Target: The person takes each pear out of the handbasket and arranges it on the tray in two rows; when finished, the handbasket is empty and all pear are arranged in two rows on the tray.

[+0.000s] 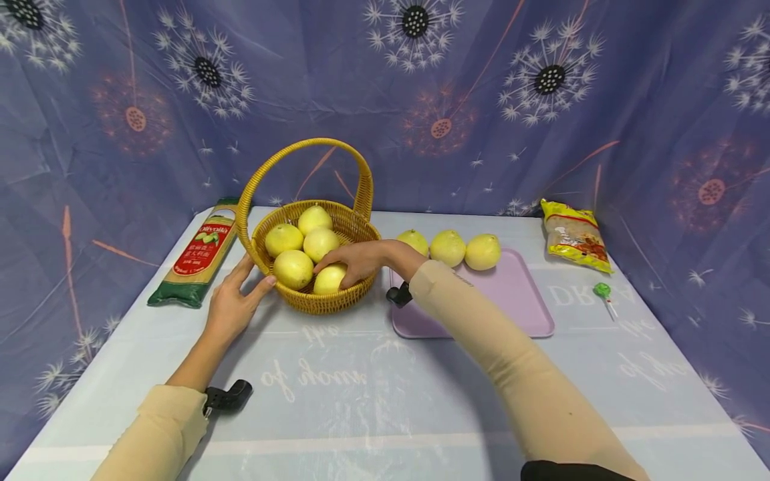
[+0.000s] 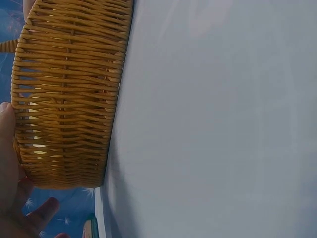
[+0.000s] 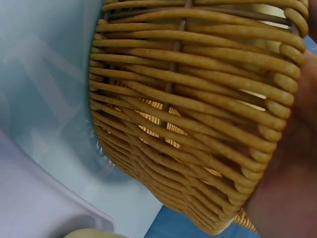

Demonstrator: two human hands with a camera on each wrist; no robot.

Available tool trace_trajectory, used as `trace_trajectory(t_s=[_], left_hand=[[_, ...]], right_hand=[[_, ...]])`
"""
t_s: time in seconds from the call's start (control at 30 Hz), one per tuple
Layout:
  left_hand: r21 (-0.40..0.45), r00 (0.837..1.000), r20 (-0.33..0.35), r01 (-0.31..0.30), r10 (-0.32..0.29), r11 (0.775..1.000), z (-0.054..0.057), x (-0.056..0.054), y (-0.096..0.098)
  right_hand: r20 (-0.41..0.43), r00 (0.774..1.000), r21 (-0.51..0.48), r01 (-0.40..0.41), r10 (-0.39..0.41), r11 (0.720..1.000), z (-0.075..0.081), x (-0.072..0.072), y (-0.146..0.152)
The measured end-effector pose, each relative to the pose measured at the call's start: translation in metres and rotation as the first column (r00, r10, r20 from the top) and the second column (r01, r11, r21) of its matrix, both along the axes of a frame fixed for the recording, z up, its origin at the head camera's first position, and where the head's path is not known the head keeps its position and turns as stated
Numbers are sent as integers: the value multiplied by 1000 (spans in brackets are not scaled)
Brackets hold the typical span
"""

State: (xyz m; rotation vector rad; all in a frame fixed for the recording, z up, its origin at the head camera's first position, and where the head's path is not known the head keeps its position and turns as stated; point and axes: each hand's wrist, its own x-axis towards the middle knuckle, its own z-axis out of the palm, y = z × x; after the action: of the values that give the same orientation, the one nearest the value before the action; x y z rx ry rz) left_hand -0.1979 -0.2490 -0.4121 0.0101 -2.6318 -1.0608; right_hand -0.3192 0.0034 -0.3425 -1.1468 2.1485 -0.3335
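Note:
A yellow wicker basket (image 1: pixel 325 304) with a tall hoop handle holds several pale yellow grapefruit (image 1: pixel 293 269). My left hand (image 1: pixel 231 304) braces the basket's left side, its thumb at the rim and its other fingers spread along the outside. In the left wrist view, the thumb (image 2: pixel 6 119) lies against the rim. Reaching over the right rim, my right hand (image 1: pixel 361 260) has its fingers curved round the grapefruit (image 1: pixel 329 279) nearest the front. The basket wall hides most of that hand in the right wrist view.
Right of the basket lies a lilac tray (image 1: pixel 511 314), with three grapefruit (image 1: pixel 448 248) along its back. A pasta packet (image 1: pixel 198 250) lies at the left edge. At the right are a yellow snack bag (image 1: pixel 576 235) and a green lollipop (image 1: pixel 603 292). A patterned curtain (image 1: pixel 385 167) hangs behind.

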Motion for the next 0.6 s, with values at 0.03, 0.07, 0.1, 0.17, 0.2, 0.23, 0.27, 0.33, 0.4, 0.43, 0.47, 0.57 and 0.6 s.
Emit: trace_trajectory(t_s=[0.03, 0.07, 0.1, 0.17, 0.2, 0.23, 0.27, 0.33, 0.4, 0.43, 0.47, 0.57, 0.6], left_hand=[[-1, 1000, -2, 0, 0, 1000, 0, 0, 0], [-2, 1000, -2, 1, -1, 1000, 0, 0, 1], [-4, 1000, -3, 2, -2, 1000, 0, -1, 1], [-7, 1000, -3, 5, -5, 1000, 0, 0, 2], [-9, 1000, -2, 6, -6, 1000, 1, 0, 2], [-10, 1000, -2, 8, -8, 1000, 1, 0, 2], [-10, 1000, -2, 9, -9, 1000, 1, 0, 2], [-10, 1000, -3, 9, -9, 1000, 1, 1, 2], [-8, 1000, -4, 8, -8, 1000, 2, 1, 2], [-8, 1000, -5, 8, -8, 1000, 2, 1, 2], [-8, 1000, -5, 7, -7, 1000, 2, 1, 1], [-5, 1000, -5, 8, -8, 1000, 2, 1, 1], [-6, 1000, -6, 8, -8, 1000, 2, 1, 1]], right_hand=[[2, 1000, -10, 2, -2, 1000, 0, 0, 1], [3, 1000, -19, 3, -3, 1000, 0, 0, 2], [8, 1000, -26, 4, -4, 1000, 0, 0, 3], [18, 1000, -38, 6, -5, 999, 0, 0, 4], [19, 1000, -42, 4, -3, 999, 0, 0, 4], [19, 1000, -43, 3, -3, 999, 1, 0, 5], [16, 1000, -45, 1, 0, 999, 1, 0, 6], [20, 1000, -53, 3, -1, 999, 3, 0, 7], [27, 1000, -64, 6, -4, 998, 5, -1, 9], [35, 999, -72, 9, -7, 997, 6, -1, 10], [44, 999, -79, 12, -9, 997, 7, -1, 10], [67, 998, -102, 18, -11, 995, 7, -2, 12], [74, 997, -108, 20, -12, 994, 7, -2, 13]])
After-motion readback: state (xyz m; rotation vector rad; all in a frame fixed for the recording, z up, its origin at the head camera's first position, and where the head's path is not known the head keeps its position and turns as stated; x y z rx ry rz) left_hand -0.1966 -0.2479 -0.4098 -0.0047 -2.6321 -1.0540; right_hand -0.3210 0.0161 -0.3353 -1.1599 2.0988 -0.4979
